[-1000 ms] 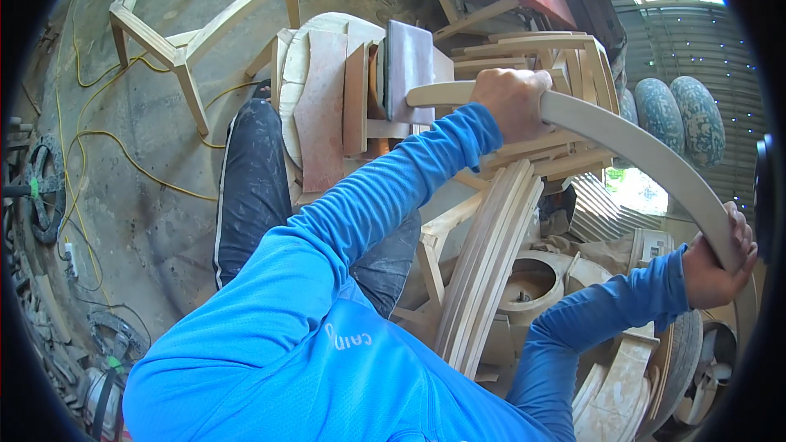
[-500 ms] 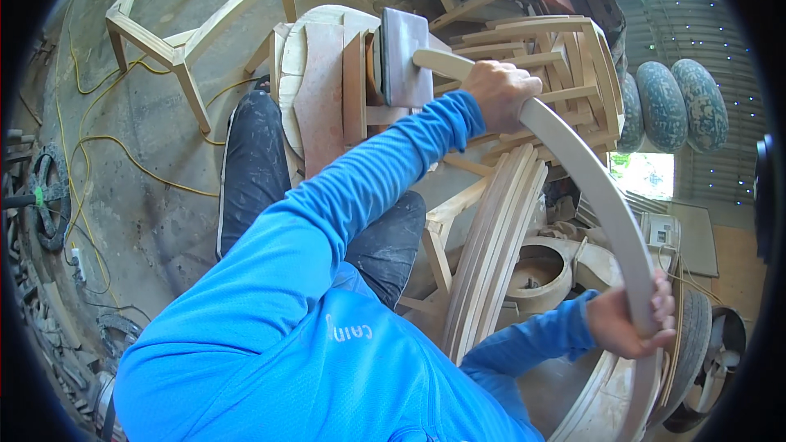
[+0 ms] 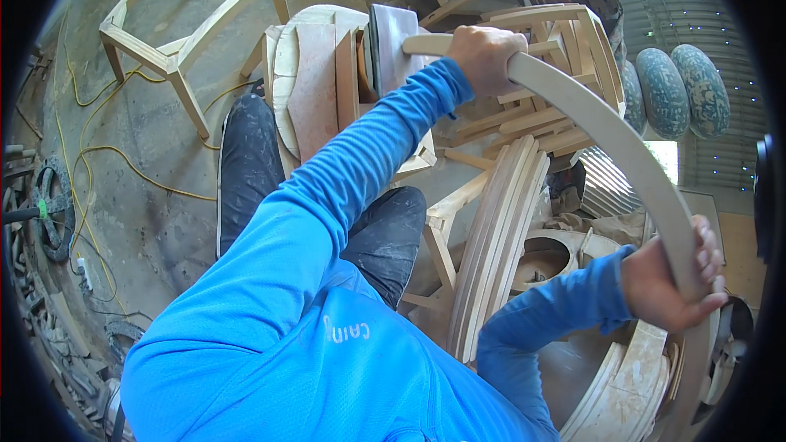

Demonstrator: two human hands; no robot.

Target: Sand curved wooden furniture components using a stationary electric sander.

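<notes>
A long, curved, pale wooden strip (image 3: pixel 602 123) runs across my front from the upper middle down to the lower right. My left hand (image 3: pixel 488 60) is closed round it near its far end. Farther down the curve, my right hand (image 3: pixel 673 285) grips it, thumb on the near side and fingers wrapped over the far edge. The strip's far tip lies at the grey face of an upright padded block (image 3: pixel 393 42), which looks like a sanding surface; whether they press together I cannot tell. Beyond my right hand the strip continues toward the bottom edge.
Several curved wooden strips (image 3: pixel 501 245) lean in a bundle before me. Wooden frames (image 3: pixel 565 57) are piled behind my left hand. A seatless chair frame (image 3: pixel 176 49) stands far left, near a yellow cord (image 3: pixel 147 178). A round metal housing (image 3: pixel 536 266) sits right of the bundle.
My right hand has moved up and to the right with the strip, swinging its lower part outward. My left hand has shifted slightly up and left. Both still grip the strip.
</notes>
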